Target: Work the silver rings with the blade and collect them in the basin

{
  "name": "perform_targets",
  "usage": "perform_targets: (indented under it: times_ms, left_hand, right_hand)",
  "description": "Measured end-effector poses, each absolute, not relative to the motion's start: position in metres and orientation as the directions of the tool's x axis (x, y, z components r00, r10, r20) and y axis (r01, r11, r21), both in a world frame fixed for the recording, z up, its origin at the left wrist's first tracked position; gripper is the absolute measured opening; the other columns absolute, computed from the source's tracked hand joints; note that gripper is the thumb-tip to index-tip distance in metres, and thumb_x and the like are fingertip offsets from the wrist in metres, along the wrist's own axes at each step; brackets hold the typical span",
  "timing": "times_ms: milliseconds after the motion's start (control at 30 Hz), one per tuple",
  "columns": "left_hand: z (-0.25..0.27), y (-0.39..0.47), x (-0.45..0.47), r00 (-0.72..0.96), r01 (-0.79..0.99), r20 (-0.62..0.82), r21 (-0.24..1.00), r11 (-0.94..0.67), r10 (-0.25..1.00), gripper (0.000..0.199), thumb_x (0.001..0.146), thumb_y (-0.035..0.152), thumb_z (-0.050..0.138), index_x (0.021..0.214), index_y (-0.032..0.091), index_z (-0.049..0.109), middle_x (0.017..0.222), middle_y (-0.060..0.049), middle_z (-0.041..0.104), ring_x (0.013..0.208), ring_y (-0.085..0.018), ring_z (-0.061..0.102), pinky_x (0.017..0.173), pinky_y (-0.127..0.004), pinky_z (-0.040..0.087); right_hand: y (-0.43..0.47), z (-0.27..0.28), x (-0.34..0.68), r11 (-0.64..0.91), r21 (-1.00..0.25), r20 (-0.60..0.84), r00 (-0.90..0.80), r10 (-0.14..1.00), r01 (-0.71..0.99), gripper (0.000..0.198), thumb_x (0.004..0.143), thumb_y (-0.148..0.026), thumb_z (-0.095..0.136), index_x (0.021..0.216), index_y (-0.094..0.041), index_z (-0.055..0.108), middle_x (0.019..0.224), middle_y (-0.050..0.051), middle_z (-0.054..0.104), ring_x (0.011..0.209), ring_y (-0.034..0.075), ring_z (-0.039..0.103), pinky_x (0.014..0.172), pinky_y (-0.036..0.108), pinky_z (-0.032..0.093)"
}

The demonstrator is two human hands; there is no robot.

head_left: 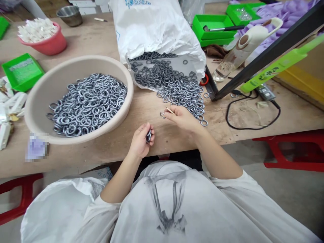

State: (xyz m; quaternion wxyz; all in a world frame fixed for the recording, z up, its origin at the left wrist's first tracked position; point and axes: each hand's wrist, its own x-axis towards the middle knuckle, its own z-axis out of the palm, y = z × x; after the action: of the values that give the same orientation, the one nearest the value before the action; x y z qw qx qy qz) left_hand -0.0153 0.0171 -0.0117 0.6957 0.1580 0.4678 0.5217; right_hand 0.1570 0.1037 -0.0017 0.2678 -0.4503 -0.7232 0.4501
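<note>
My left hand (142, 139) is closed around a few dark grey rings (148, 135) near the table's front edge. In my right hand (182, 118) is a thin pointed wooden stick (170, 110), its tip showing past the fingers. A single ring (162, 115) sits at those fingertips; whether it is pinched or only touched, I cannot tell. Just beyond the right hand, a heap of loose rings (186, 96) spills from the mouth of a white sack (157, 30). To the left stands a wide beige basin (35, 101) holding a large pile of similar rings.
At the left are a pink bowl (54, 45) of white pieces and a green tray (22, 84). A black metal bar (258, 60) slants across the right, near a bottle (235, 50) and a black cable (227, 114). A metal bowl (71, 20) stands at the back.
</note>
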Motion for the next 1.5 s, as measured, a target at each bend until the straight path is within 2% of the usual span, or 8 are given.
perform_targets:
  times_ms: [133, 333, 467, 633, 767, 967, 1200, 1500]
  left_hand:
    - [-0.012, 0.018, -0.008, 0.212, -0.567, -0.454, 0.664, 0.487, 0.866, 0.047, 0.077, 0.059, 0.072, 0.082, 0.015, 0.058, 0.056, 0.007, 0.043, 0.038, -0.002, 0.032, 0.034, -0.013, 0.022]
    - [-0.004, 0.013, -0.009, 0.44, -0.558, -0.392, 0.585, 0.588, 0.808, 0.049, 0.079, 0.062, 0.069, 0.079, 0.016, 0.053, 0.057, 0.008, 0.037, 0.039, -0.002, 0.026, 0.034, -0.012, 0.019]
    - [-0.002, 0.009, -0.006, 0.407, -0.57, -0.362, 0.617, 0.543, 0.839, 0.049, 0.073, 0.054, 0.079, 0.075, 0.017, 0.047, 0.056, 0.008, 0.038, 0.04, -0.002, 0.026, 0.035, -0.012, 0.021]
    - [-0.003, 0.006, 0.003, 0.228, -0.557, -0.365, 0.711, 0.428, 0.903, 0.051, 0.071, 0.056, 0.08, 0.07, 0.018, 0.046, 0.051, 0.008, 0.038, 0.039, -0.003, 0.029, 0.036, -0.013, 0.02]
    - [0.0, 0.006, 0.004, 0.211, -0.563, -0.368, 0.712, 0.42, 0.906, 0.05, 0.074, 0.059, 0.075, 0.067, 0.017, 0.048, 0.05, 0.008, 0.036, 0.038, -0.002, 0.026, 0.035, -0.014, 0.019]
    - [0.002, 0.007, 0.001, 0.119, -0.609, -0.401, 0.693, 0.386, 0.908, 0.049, 0.075, 0.056, 0.076, 0.069, 0.018, 0.045, 0.05, 0.008, 0.037, 0.037, -0.003, 0.028, 0.035, -0.014, 0.02]
    - [0.002, 0.005, 0.003, 0.105, -0.616, -0.399, 0.693, 0.375, 0.911, 0.051, 0.071, 0.055, 0.08, 0.067, 0.018, 0.043, 0.047, 0.009, 0.039, 0.036, -0.002, 0.027, 0.034, -0.013, 0.02]
    - [-0.005, 0.01, -0.005, 0.128, -0.594, -0.393, 0.705, 0.388, 0.91, 0.051, 0.07, 0.052, 0.082, 0.066, 0.018, 0.043, 0.047, 0.01, 0.036, 0.036, -0.002, 0.026, 0.034, -0.013, 0.022]
  right_hand:
    - [0.079, 0.005, 0.152, -0.089, -0.996, -0.072, -0.623, 0.779, 0.003, 0.042, 0.081, -0.059, 0.066, 0.08, -0.018, 0.061, 0.071, -0.002, 0.059, 0.067, 0.012, 0.054, 0.064, 0.025, 0.042]
    - [0.07, 0.0, 0.143, -0.165, -0.984, -0.096, -0.594, 0.798, -0.063, 0.042, 0.077, -0.059, 0.071, 0.081, -0.019, 0.059, 0.071, -0.002, 0.06, 0.067, 0.012, 0.055, 0.069, 0.026, 0.047]
    - [0.064, 0.0, 0.139, -0.114, -0.991, -0.053, -0.561, 0.826, -0.075, 0.043, 0.078, -0.061, 0.068, 0.083, -0.019, 0.061, 0.072, -0.002, 0.06, 0.067, 0.012, 0.055, 0.068, 0.026, 0.048]
    - [0.055, 0.0, 0.135, 0.009, -1.0, -0.003, -0.476, 0.879, 0.024, 0.038, 0.077, -0.054, 0.071, 0.09, -0.02, 0.061, 0.072, -0.003, 0.058, 0.063, 0.011, 0.051, 0.06, 0.024, 0.043]
    - [0.055, 0.003, 0.137, 0.161, -0.98, 0.101, -0.406, 0.908, 0.118, 0.032, 0.09, -0.051, 0.054, 0.082, -0.02, 0.058, 0.068, -0.002, 0.058, 0.065, 0.014, 0.053, 0.064, 0.027, 0.041]
    - [0.046, 0.009, 0.145, 0.561, -0.664, 0.309, -0.501, 0.808, 0.494, 0.044, 0.094, -0.054, 0.047, 0.065, -0.021, 0.05, 0.066, 0.0, 0.049, 0.062, 0.014, 0.042, 0.06, 0.029, 0.027]
    - [0.042, 0.011, 0.145, 0.624, -0.532, 0.304, -0.559, 0.771, 0.572, 0.045, 0.097, -0.051, 0.044, 0.067, -0.019, 0.053, 0.065, 0.001, 0.051, 0.061, 0.013, 0.041, 0.059, 0.029, 0.022]
    - [0.052, 0.0, 0.141, 0.522, -0.672, 0.205, -0.546, 0.812, 0.525, 0.048, 0.096, -0.052, 0.047, 0.061, -0.019, 0.048, 0.06, -0.002, 0.05, 0.058, 0.011, 0.043, 0.058, 0.028, 0.023]
